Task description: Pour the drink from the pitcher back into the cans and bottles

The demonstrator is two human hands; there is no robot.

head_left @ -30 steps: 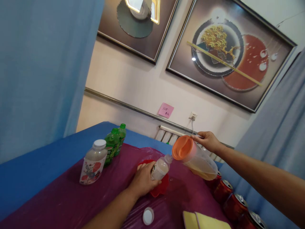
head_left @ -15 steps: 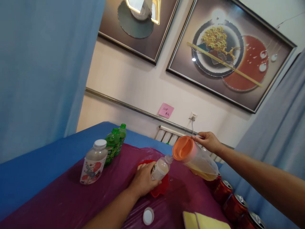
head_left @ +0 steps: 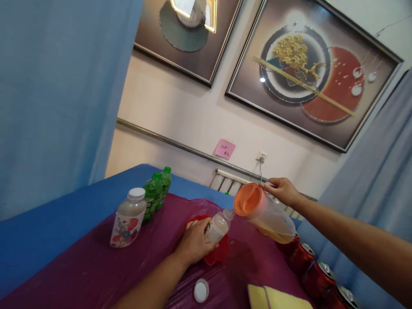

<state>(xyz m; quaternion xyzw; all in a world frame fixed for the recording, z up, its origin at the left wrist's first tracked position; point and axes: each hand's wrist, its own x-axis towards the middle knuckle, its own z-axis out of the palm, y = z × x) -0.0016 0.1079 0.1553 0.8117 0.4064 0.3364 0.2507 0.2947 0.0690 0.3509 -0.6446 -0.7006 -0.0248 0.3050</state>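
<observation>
My left hand (head_left: 197,241) is closed around a clear bottle (head_left: 217,227) with a printed label, tilted to the right over a red dish (head_left: 216,255). The bottle has no cap on its mouth. Its mouth meets the orange lid of a clear plastic pitcher (head_left: 268,216). The pitcher is tipped toward the bottle, with yellowish liquid along its lower side. Up at the pitcher's handle, my right hand (head_left: 280,191) is closed; the grip is partly hidden. A white cap (head_left: 201,290) lies on the purple sheet below my left hand.
A white-capped bottle (head_left: 128,219) and two green bottles (head_left: 152,193) stand at the left on the purple plastic sheet (head_left: 80,270). Several red cans (head_left: 318,279) line the right side. A folded yellow cloth (head_left: 278,298) lies at the front. Behind are a wall rail and blue curtains.
Both hands keep the bottle and pitcher in nearly the same pose. The whole view has shifted very slightly; nothing was let go or taken hold of.
</observation>
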